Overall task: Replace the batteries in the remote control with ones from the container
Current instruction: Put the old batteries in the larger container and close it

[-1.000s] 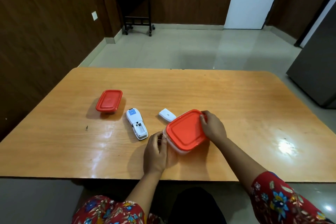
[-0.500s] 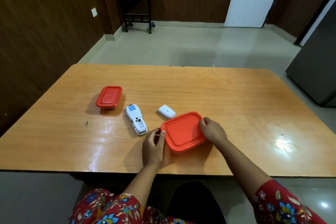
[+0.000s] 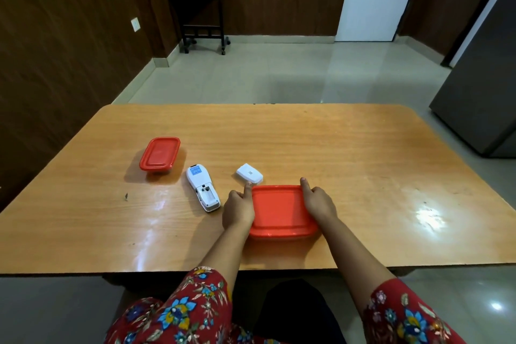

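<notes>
A large container with a red lid (image 3: 280,209) stands flat on the wooden table (image 3: 335,148) near its front edge. My left hand (image 3: 238,208) grips its left side and my right hand (image 3: 318,202) grips its right side, thumbs along the lid's edges. The lid is closed, so the contents are hidden. Left of it lies the white remote control (image 3: 202,188), back up, with its battery bay uncovered. The white battery cover (image 3: 249,174) lies just behind the container's far left corner.
A smaller container with a red lid (image 3: 159,153) sits at the left of the table. A dark side table (image 3: 202,14) with a small potted plant stands by the far wall. A grey cabinet (image 3: 480,92) is at the right.
The large container was tilted up in both hands, then set down flat and turned square to me. Both hands shifted to its two sides.
</notes>
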